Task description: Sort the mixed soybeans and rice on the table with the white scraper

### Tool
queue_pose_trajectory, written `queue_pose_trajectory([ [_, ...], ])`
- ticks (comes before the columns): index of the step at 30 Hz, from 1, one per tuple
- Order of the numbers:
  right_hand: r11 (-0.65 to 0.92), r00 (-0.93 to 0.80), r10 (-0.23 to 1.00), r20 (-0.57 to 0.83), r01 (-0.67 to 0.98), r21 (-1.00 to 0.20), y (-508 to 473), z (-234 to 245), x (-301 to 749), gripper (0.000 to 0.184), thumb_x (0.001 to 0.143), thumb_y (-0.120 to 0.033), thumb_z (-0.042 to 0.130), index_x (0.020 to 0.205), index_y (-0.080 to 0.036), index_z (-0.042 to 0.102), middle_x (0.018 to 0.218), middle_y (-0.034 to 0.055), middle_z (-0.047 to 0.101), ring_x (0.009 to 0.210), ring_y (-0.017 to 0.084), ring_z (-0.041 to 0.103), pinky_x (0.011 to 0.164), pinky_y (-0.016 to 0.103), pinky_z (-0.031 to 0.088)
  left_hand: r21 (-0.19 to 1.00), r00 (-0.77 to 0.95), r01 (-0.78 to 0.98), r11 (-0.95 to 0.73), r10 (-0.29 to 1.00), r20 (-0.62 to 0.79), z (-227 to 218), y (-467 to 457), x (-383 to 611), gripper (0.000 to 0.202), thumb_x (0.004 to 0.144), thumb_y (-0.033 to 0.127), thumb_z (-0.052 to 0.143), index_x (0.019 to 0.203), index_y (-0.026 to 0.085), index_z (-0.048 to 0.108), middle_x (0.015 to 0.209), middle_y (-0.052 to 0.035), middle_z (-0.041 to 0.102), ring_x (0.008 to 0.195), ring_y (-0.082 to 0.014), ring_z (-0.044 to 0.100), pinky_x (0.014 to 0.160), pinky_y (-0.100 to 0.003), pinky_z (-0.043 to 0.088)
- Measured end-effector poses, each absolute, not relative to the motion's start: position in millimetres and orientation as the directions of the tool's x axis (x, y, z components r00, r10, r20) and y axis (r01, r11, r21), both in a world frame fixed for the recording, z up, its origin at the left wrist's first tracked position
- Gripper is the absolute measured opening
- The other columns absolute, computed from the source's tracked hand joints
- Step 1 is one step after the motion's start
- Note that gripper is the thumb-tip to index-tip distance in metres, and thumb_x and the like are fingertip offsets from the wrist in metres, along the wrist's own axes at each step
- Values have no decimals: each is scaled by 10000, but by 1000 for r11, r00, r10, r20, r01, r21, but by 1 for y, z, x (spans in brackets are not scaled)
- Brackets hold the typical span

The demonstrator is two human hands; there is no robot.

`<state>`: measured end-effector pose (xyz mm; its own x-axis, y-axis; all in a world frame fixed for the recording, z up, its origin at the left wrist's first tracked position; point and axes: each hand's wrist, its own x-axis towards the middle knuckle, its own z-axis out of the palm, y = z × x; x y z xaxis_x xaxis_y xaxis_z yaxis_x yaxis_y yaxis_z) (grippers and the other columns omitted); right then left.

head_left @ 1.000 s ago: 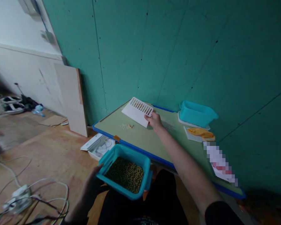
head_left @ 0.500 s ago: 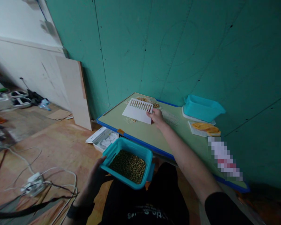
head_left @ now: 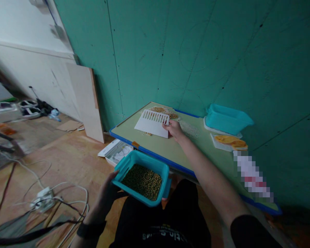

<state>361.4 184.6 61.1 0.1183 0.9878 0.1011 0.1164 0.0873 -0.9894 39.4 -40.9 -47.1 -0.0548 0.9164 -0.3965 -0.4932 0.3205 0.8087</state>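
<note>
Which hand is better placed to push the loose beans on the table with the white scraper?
Right, probably: the right hand grips the white scraper beside the loose beans, while the left hand is busy holding the teal tub in front of the table.

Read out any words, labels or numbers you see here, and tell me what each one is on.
White print on the black shirt: upside down, too blurred to read.
Pixelated sheet: unreadable.
Held teal tub, white slotted card: no text visible.
</note>
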Motion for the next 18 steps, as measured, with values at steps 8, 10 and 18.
queue_pose_trajectory([
  [8, 55, 84, 995, 60, 67, -996, 179, 64, 360, 326, 679, -278, 917, 944, -175, 758, 852, 54, 814, 784, 241, 759, 791, 398, 629, 796, -35, -501, 339, 911, -410, -42, -41, 39, 391, 815, 489, 832, 1116, 258, 738, 911, -74, 842, 824, -343, 801, 669, -475, 692],
  [10, 49, 80, 995, 54, 65, -997, 178, 65, 359, 338, 677, -289, 924, 950, -177, 759, 843, 49, 811, 787, 242, 759, 792, 399, 630, 799, -41, -494, 343, 909, -416, -42, -39, 38, 411, 810, 519, 829, 1112, 254, 739, 883, -72, 836, 804, -348, 793, 671, -499, 692],
  [18, 32, 60, 998, 36, 70, -997, 171, 68, 357, 347, 666, -294, 933, 939, -177, 754, 791, 30, 786, 734, 220, 729, 764, 381, 616, 801, -1, -461, 382, 902, -431, -38, -38, 39, 490, 776, 593, 822, 1085, 213, 801, 953, -128, 847, 869, -374, 785, 708, -503, 685],
])
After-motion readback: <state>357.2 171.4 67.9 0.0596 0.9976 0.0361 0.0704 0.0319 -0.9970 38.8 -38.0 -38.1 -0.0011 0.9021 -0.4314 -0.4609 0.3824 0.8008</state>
